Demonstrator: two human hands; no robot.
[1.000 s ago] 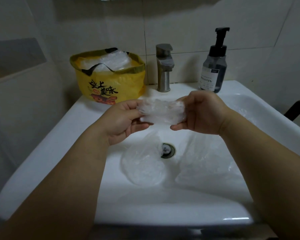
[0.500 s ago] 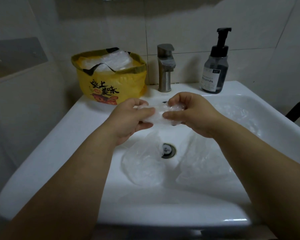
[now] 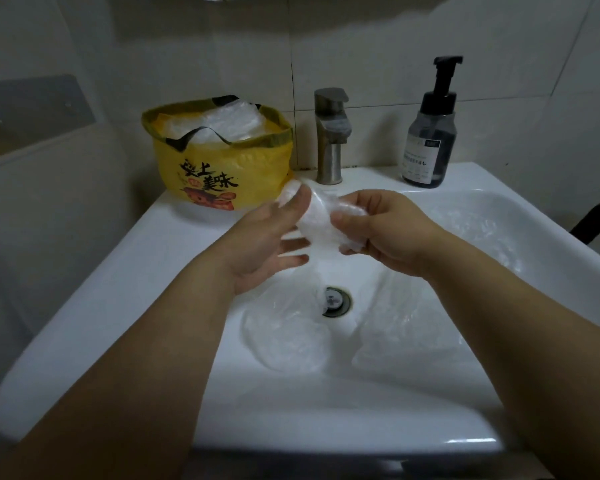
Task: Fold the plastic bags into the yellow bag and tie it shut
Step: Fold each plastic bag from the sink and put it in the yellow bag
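Presently, over the sink (image 3: pixel 174 244):

Left hand (image 3: pixel 267 244): fingers spread and loose, thumb and forefinger tips touching the upper left edge of a clear bag (image 3: pixel 321 220); lower fingers extended toward it, apart from the plastic.

Right hand (image 3: pixel 385 230): closed on the right side of the clear bag, thumb on top, fingers curled under, the plastic bunched in the grip.

Clear bag: crumpled, partly folded wad, held in the air between both hands, above the basin and in front of the tap (image 3: pixel 329 133).

Yellow bag (image 3: pixel 219 161): stands upright on the sink's back left corner, just left of the tap; mouth open, rim rolled down, dark handle loop lying across the opening; printed dark characters and an orange-red picture on the front. Holds clear plastic (image 3: pixel 222 121) heaped up to the rim.

Loose bag, left (image 3: pixel 284 334): clear, flattened, lying in the basin just left of the drain (image 3: pixel 335 301), its edge partly over it.

Loose bag, right (image 3: pixel 409 334): clear, spread on the basin floor right of the drain. More crinkled clear plastic (image 3: pixel 478 233) lies up the basin's right slope.

Soap bottle (image 3: pixel 430 133): dark, black pump top, upright on the back ledge, right of the tap.

Wall: pale tiles behind the sink.
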